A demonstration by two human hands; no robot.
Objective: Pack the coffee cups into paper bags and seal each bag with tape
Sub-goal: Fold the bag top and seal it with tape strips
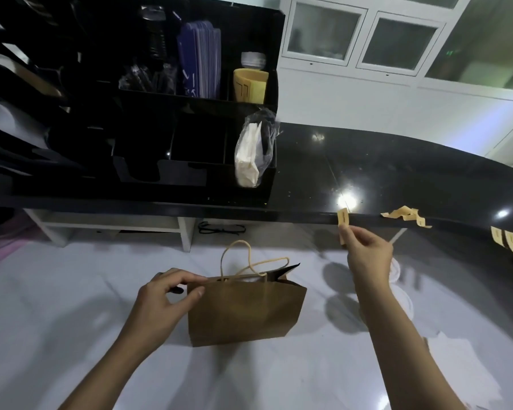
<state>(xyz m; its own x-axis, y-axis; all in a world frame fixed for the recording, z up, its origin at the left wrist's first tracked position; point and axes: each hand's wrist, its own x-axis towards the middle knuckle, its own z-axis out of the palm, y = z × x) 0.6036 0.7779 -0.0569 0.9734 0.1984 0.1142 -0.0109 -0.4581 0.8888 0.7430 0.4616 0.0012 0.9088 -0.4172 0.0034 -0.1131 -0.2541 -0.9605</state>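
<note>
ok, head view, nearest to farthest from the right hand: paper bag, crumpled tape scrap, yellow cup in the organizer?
1. crumpled tape scrap, on the counter edge, just right of the right hand.
2. paper bag, lower left.
3. yellow cup, far back left in the organizer.

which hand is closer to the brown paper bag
Left. The left hand pinches the top left corner of the paper bag; the right hand is raised apart, holding a tape strip.

Matt paper bag, glossy counter
</note>
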